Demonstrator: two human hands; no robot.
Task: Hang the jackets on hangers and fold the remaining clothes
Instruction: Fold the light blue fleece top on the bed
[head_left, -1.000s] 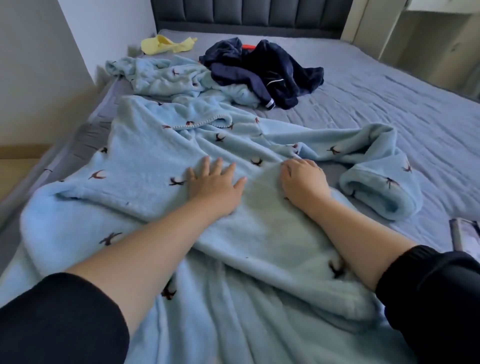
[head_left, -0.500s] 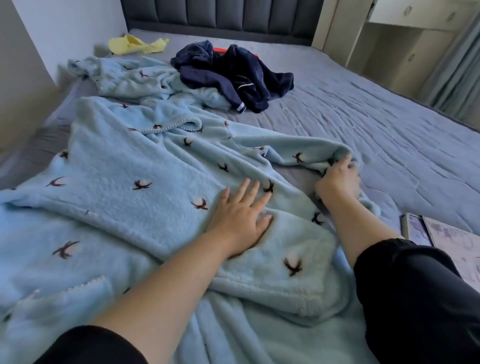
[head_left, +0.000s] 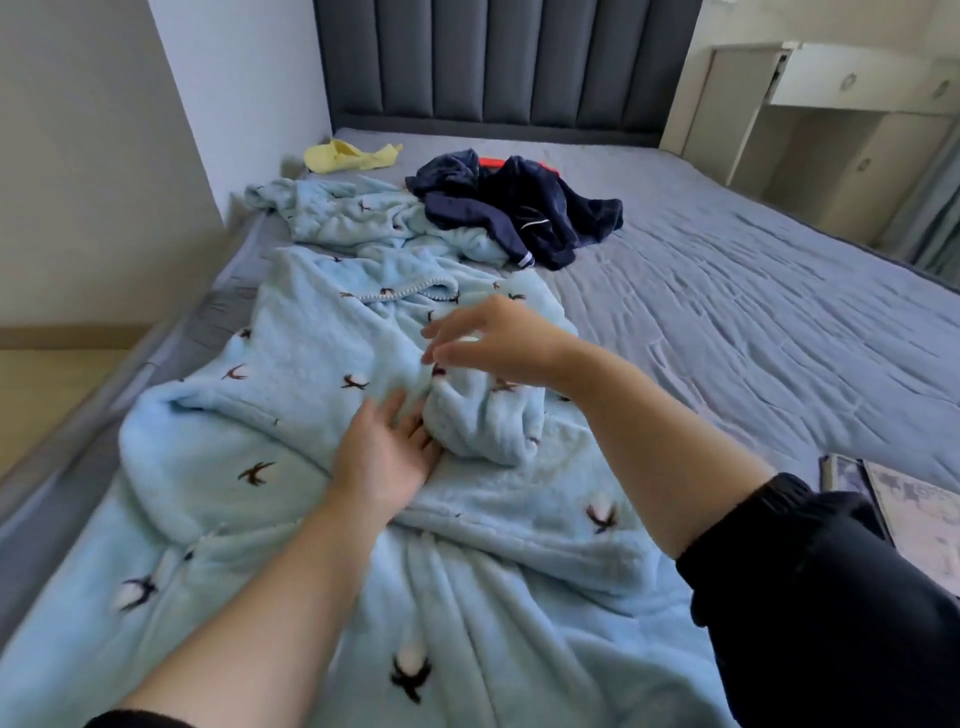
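Robe (head_left: 291, 395) lying spread on bed (head_left: 727, 312), sleeve (head_left: 483, 421) folded across. Left hand (head_left: 387, 457) lying open beside sleeve; right hand (head_left: 498, 338) hovering above, grip wide, holding nothing. Fleece looking soft, bulky, floppy: gripping side edges seeming best.

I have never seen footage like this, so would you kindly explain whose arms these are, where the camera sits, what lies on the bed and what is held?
There is no machine: these are a person's two bare hands, filmed by one wide-angle camera worn on the head, looking down. On the grey bed a light blue fleece robe is spread, one sleeve folded across it. The left hand lies open on the robe against that sleeve. The right hand hovers above the sleeve, blurred, open and holding nothing. Further back lie another light blue garment, a navy garment and a yellow cloth. A book shows at the right edge.
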